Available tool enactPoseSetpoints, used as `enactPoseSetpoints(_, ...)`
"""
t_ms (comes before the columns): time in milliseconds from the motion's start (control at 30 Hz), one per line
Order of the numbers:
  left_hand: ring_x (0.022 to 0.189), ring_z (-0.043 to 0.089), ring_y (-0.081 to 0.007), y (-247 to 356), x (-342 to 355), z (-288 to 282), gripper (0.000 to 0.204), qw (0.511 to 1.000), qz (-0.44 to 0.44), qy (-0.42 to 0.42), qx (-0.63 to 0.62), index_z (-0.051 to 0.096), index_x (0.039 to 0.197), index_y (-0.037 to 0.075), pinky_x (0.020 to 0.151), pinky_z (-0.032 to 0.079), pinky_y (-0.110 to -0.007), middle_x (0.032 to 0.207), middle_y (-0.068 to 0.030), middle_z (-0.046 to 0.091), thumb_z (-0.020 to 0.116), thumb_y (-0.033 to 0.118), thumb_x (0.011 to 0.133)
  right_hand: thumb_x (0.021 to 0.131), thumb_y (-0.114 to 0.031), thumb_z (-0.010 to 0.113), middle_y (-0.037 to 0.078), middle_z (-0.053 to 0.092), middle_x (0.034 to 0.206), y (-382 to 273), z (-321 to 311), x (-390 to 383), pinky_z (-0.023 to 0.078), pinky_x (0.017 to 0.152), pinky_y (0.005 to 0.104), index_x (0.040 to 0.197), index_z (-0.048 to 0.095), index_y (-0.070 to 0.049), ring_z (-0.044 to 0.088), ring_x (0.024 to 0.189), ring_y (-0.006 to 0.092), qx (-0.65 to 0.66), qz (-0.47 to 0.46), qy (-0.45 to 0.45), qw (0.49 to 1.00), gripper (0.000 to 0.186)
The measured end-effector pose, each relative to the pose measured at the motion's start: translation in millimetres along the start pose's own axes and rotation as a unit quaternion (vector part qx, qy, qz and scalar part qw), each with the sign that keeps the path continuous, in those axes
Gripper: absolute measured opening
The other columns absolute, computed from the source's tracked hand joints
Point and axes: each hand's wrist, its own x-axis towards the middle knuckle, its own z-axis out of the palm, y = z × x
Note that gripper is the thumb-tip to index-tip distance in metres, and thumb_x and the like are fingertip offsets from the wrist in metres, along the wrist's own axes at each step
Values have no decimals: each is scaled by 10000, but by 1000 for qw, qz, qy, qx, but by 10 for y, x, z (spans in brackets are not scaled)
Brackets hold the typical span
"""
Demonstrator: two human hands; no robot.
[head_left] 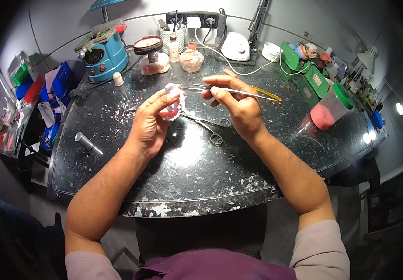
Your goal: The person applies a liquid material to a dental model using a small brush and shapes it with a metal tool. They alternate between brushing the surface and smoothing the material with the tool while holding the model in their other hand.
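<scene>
Between the thumb and fingers of my left hand is a small arch-shaped dental piece, whitish with pink areas, held upright above the bench. My right hand grips slim metal tweezers like a pen. Their two thin prongs reach left, close to the dental piece; whether they touch it I cannot tell. Behind my right hand a yellow-handled tool lies on the bench, partly hidden. Ring-handled scissors rest on the black surface between my hands, their tips near the dental piece.
On the scuffed black bench, a blue machine, a wax burner dish and a white device stand behind. A green-lidded jar of pink powder leans at right. A metal cylinder lies left, near pink crumbs.
</scene>
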Motion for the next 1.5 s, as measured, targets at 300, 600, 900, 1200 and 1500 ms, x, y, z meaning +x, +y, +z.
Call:
enactPoseSetpoints(300, 1024, 665, -161, -32, -39, 69, 269, 998, -3, 28, 51, 644, 1167, 46, 844, 558, -301, 1094, -96, 691, 703, 169, 935, 933, -10, 659, 117, 734, 1054, 13, 73, -31, 551, 914, 286, 1130, 691, 5, 701, 1004, 164, 127, -11, 18, 992, 201)
enactPoseSetpoints(600, 1026, 682, -324, 18, -19, 66, 380, 988, -104, -38, -109, 555, 1166, -96, 953, 570, -457, 1154, -236, 644, 517, 219, 957, 935, -34, 677, 92, 727, 1051, -5, 119, -63, 553, 896, 264, 1079, 690, 5, 692, 984, 138, 68, -55, 29, 996, 150)
enactPoseSetpoints(900, 1016, 595, -99, -33, -121, 214, 315, 956, 117, -67, 259, 572, 1253, 9, 912, 469, -251, 1061, -24, 652, 627, 67, 948, 953, -114, 691, 85, 721, 986, -94, 153, -100, 551, 826, 268, 1035, 681, 6, 692, 927, 127, 16, -92, 23, 995, 146)
enactPoseSetpoints(1200, 1026, 561, -53, -32, -181, 273, 272, 934, 205, -76, 284, 548, 1216, 68, 890, 458, -211, 1134, -4, 591, 632, 13, 963, 963, -115, 677, 107, 720, 959, -140, 165, -123, 541, 786, 267, 1027, 680, 24, 690, 909, 127, -19, -122, 33, 992, 154)
enactPoseSetpoints(1500, 1071, 552, -84, -13, -201, 300, 303, 921, 226, -68, 311, 535, 1223, 70, 941, 443, -238, 1154, -29, 595, 664, 25, 952, 957, -73, 667, 120, 707, 965, -160, 181, -128, 536, 826, 284, 1047, 673, 42, 683, 927, 149, -76, -199, 22, 977, 146)
